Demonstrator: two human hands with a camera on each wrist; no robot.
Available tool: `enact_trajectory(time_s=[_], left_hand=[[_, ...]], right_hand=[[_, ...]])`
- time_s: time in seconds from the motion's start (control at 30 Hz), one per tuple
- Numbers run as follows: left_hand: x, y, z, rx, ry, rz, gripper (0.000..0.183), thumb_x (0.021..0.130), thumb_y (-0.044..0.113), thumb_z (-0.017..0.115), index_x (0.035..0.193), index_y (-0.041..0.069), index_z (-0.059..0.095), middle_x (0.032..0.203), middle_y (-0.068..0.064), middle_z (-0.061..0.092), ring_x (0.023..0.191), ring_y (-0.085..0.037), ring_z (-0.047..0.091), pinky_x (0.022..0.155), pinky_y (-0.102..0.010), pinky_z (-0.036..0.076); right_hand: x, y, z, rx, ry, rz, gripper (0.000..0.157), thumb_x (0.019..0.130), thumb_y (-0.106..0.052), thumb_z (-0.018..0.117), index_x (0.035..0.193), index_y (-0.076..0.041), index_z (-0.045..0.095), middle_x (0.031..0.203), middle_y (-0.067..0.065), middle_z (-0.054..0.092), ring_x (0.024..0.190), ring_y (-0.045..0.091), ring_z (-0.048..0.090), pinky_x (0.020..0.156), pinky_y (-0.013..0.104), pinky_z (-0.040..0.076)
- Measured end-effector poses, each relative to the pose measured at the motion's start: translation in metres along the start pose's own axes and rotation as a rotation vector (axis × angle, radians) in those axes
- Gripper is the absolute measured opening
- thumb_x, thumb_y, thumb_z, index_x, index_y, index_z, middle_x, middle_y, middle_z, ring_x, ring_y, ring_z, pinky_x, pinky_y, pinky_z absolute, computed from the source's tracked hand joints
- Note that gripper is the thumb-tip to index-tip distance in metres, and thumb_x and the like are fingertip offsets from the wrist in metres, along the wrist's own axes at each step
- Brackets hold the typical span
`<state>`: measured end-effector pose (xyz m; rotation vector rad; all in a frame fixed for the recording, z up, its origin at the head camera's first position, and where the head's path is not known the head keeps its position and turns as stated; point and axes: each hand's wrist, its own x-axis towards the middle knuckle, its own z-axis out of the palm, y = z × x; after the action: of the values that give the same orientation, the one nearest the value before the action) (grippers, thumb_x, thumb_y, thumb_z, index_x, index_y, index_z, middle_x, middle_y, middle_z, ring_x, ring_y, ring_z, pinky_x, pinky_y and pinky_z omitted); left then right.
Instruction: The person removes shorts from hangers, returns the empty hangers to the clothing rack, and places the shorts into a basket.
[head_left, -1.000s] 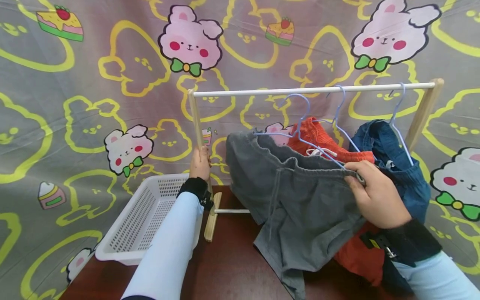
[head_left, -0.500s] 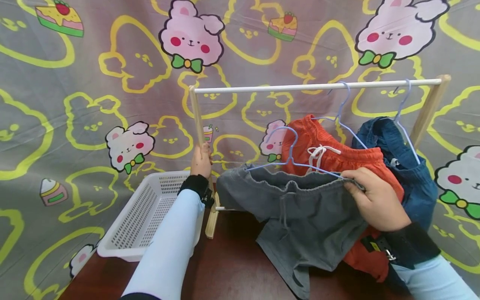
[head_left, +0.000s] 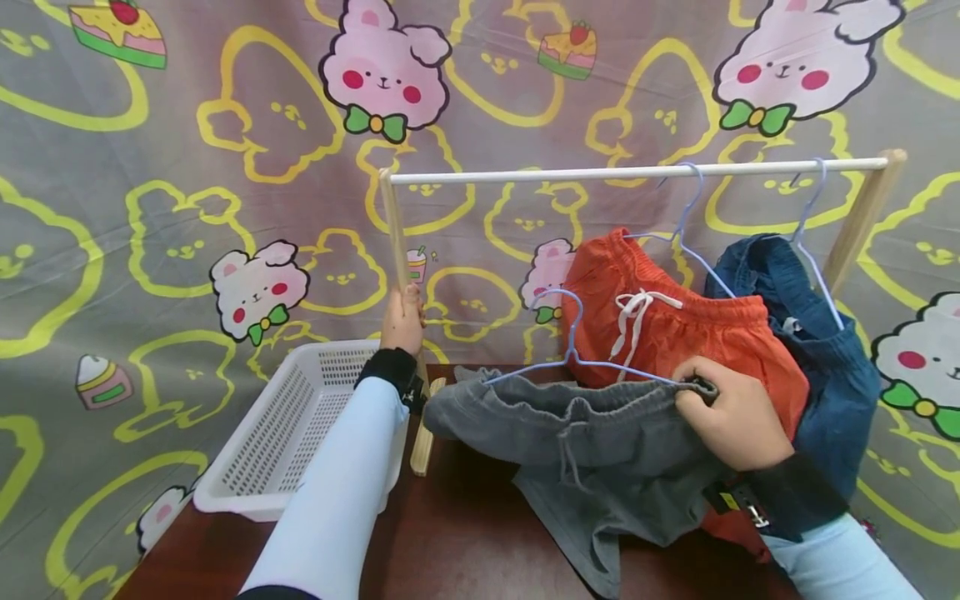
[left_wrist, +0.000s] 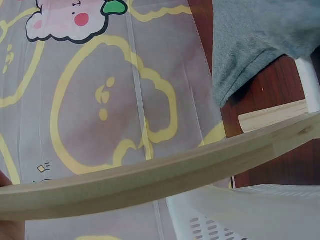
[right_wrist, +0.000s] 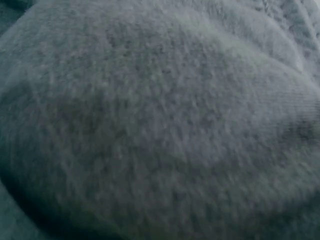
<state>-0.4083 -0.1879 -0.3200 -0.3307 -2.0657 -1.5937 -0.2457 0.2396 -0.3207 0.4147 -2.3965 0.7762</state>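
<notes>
My left hand (head_left: 402, 321) grips the wooden upright (head_left: 394, 225) of a clothes rack; the same post (left_wrist: 150, 182) crosses the left wrist view. With my right hand (head_left: 727, 412) I pinch the waistband corner of grey shorts (head_left: 555, 425) together with the end of the blue hanger (head_left: 573, 354) inside them. The hanger's hook stands free, well below the white rail (head_left: 525, 177). Grey cloth (right_wrist: 160, 125) fills the right wrist view. Behind the shorts, orange shorts (head_left: 675, 325) and blue shorts (head_left: 832, 367) hang from the rail on blue hangers.
A white perforated basket (head_left: 247, 500) stands on the dark red table (head_left: 465, 533), left of the rack. The rack's wooden foot (head_left: 423, 442) rests beside it. A patterned cloth (head_left: 172, 292) with rabbits covers the wall behind.
The grey shorts and their hanger have come down from the rail, the hook sinking away below it. My right hand has moved slightly down and left. The left hand keeps its grip.
</notes>
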Motion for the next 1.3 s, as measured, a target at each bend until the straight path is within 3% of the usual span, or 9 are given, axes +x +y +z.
enact_trajectory(time_s=[0.13, 0.47, 0.67, 0.87, 1.07, 1.3], left_hand=[[0.0, 0.001, 0.0, 0.011, -0.004, 0.001, 0.048, 0.11, 0.046, 0.027, 0.126, 0.003, 0.041, 0.087, -0.007, 0.042, 0.077, -0.023, 0.047, 0.071, -0.03, 0.045], [0.001, 0.007, -0.006, -0.011, -0.044, -0.045, 0.049, 0.111, 0.042, 0.026, 0.132, 0.001, 0.04, 0.089, -0.008, 0.045, 0.08, -0.022, 0.053, 0.078, -0.034, 0.046], [0.002, 0.012, -0.011, -0.032, -0.078, -0.046, 0.048, 0.113, 0.032, 0.028, 0.138, -0.006, 0.039, 0.101, -0.02, 0.056, 0.098, -0.041, 0.062, 0.091, -0.047, 0.05], [0.0, 0.021, -0.019, 0.07, -0.13, -0.053, 0.049, 0.113, 0.036, 0.028, 0.131, -0.006, 0.046, 0.119, -0.029, 0.058, 0.116, -0.042, 0.057, 0.1, -0.052, 0.042], [-0.009, 0.029, -0.029, 0.187, -0.188, -0.06, 0.049, 0.112, 0.039, 0.03, 0.13, -0.003, 0.047, 0.126, -0.027, 0.054, 0.117, -0.039, 0.052, 0.101, -0.051, 0.04], [-0.027, 0.038, -0.035, 0.247, -0.191, -0.046, 0.048, 0.112, 0.037, 0.033, 0.15, 0.008, 0.036, 0.133, -0.023, 0.051, 0.121, -0.039, 0.052, 0.105, -0.053, 0.039]], right_hand=[[0.0, -0.001, 0.006, 0.01, -0.026, -0.008, 0.016, 0.083, -0.008, 0.064, 0.092, -0.022, 0.065, 0.066, -0.008, 0.055, 0.059, 0.014, 0.048, 0.055, 0.032, 0.036], [0.001, -0.006, 0.009, 0.034, -0.026, 0.005, 0.016, 0.082, -0.009, 0.066, 0.092, -0.021, 0.066, 0.069, -0.007, 0.058, 0.063, 0.016, 0.05, 0.058, 0.034, 0.038], [-0.005, -0.011, 0.009, 0.045, -0.039, 0.028, 0.015, 0.082, -0.009, 0.066, 0.093, -0.02, 0.067, 0.066, -0.007, 0.057, 0.061, 0.017, 0.05, 0.057, 0.033, 0.038], [-0.008, -0.011, 0.008, 0.059, -0.012, 0.046, 0.015, 0.083, -0.007, 0.065, 0.094, -0.017, 0.068, 0.073, -0.006, 0.062, 0.068, 0.02, 0.053, 0.06, 0.035, 0.04], [-0.01, -0.009, 0.008, 0.062, -0.004, 0.064, 0.015, 0.084, -0.007, 0.064, 0.093, -0.018, 0.068, 0.075, -0.005, 0.064, 0.07, 0.02, 0.054, 0.061, 0.035, 0.041], [-0.01, -0.008, 0.009, 0.075, 0.007, 0.072, 0.015, 0.085, -0.007, 0.064, 0.093, -0.019, 0.069, 0.08, -0.004, 0.066, 0.074, 0.02, 0.055, 0.063, 0.036, 0.042]])
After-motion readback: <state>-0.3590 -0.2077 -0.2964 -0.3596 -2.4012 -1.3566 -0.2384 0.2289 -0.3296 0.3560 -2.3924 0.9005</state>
